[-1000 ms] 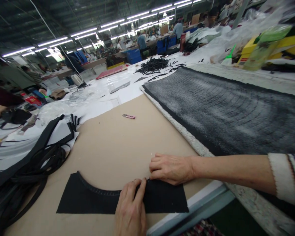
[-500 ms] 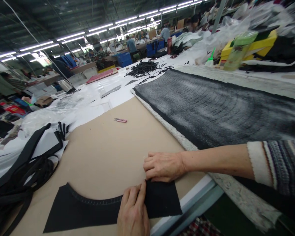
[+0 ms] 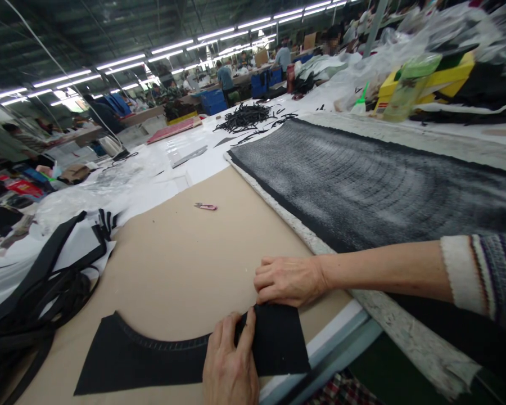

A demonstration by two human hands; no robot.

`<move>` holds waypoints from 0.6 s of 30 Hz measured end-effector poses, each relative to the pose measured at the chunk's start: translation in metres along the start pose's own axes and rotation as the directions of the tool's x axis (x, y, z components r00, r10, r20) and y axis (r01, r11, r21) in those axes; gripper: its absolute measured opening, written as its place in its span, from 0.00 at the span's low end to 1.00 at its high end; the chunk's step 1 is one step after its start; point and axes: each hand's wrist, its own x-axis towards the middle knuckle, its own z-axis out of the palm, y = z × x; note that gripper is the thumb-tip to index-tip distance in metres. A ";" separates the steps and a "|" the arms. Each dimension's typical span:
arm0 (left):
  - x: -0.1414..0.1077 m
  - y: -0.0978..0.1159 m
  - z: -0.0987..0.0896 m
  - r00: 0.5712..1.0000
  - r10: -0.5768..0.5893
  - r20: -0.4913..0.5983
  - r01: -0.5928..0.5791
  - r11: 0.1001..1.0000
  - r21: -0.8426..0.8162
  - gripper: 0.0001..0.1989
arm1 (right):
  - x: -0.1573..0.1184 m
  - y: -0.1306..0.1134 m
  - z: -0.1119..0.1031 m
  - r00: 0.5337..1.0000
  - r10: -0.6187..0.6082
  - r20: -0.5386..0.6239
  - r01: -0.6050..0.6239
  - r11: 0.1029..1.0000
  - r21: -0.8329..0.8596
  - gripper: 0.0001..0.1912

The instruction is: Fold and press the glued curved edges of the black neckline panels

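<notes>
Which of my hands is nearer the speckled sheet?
Right. Your right hand lies just left of the speckled sheet, its forearm crossing in front; your left hand is farther left, on the black piece.

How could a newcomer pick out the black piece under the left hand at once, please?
Find the large beige surface in the foreground. Near its front edge, the left hand rests on a flat black piece. Unlike the tangled black straps farther left, it has a scooped edge lined with pale dashes.
</notes>
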 end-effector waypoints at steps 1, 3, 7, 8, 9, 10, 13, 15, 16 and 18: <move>0.001 -0.001 0.001 1.000 0.021 -0.011 -0.021 1.000 0.003 0.24 | -0.001 0.000 0.000 1.000 -0.005 0.001 0.005 1.000 -0.003 0.06; 0.004 -0.003 0.001 0.995 0.098 -0.006 -0.098 0.995 -0.024 0.23 | -0.002 0.000 -0.001 1.000 -0.015 0.004 0.015 1.000 -0.010 0.07; 0.013 -0.007 -0.001 0.983 0.173 0.069 -0.166 0.982 -0.095 0.26 | -0.005 0.000 -0.001 0.999 -0.028 0.019 0.028 0.999 -0.030 0.08; 0.014 -0.007 -0.002 0.982 0.166 0.087 -0.158 0.983 -0.089 0.26 | -0.006 0.000 0.000 0.999 -0.030 0.020 0.031 0.999 -0.036 0.08; 0.014 -0.006 -0.002 0.981 0.167 0.103 -0.159 0.984 -0.078 0.27 | -0.007 0.000 0.001 0.999 -0.033 0.019 0.034 0.999 -0.041 0.08; 0.014 -0.005 -0.002 0.978 0.174 0.116 -0.168 0.984 -0.063 0.27 | -0.008 0.000 0.001 0.999 -0.033 0.015 0.033 0.998 -0.044 0.09; 0.013 -0.003 -0.001 0.972 0.194 0.134 -0.193 0.981 -0.021 0.27 | -0.011 0.000 0.004 1.000 -0.029 0.003 0.029 0.999 -0.037 0.10; 0.012 -0.002 0.000 0.974 0.187 0.129 -0.187 0.982 -0.012 0.27 | -0.012 0.000 0.004 1.000 -0.022 -0.002 0.022 0.999 -0.026 0.10; 0.012 -0.001 0.001 0.976 0.179 0.123 -0.178 0.984 -0.014 0.27 | -0.012 0.000 0.004 1.000 -0.012 -0.006 0.012 1.000 -0.018 0.11; 0.012 0.000 0.001 0.980 0.161 0.114 -0.159 0.987 -0.028 0.28 | -0.012 -0.001 0.003 1.000 0.021 -0.015 -0.021 1.000 -0.002 0.12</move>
